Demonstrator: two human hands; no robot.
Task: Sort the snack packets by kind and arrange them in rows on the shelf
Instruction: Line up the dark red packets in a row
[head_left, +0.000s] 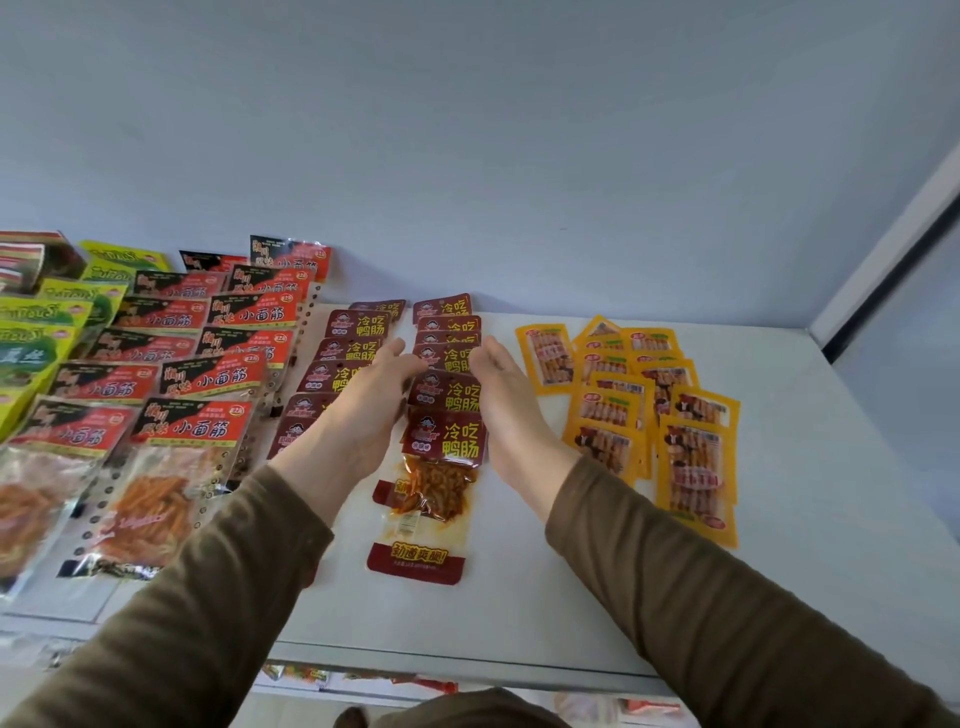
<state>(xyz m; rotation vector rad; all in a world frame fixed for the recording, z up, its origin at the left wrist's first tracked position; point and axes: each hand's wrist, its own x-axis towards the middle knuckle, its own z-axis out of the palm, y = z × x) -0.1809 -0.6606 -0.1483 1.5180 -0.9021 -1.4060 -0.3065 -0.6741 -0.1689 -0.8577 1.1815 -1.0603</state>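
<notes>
both hands, left (358, 410) and right (511, 410), fingers straight, flank the dark red row of packets (448, 400) labelled 冷吃鸭肠.

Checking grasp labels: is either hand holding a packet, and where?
Neither grips anything: left hand and right hand lie flat-fingered against the sides of the dark red packet row.

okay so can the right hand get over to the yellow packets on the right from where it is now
Probably yes. The right hand lies flat along the right edge of the dark red packet row, and the yellow packets lie just beside it on the white shelf, with nothing between them in view.
</notes>
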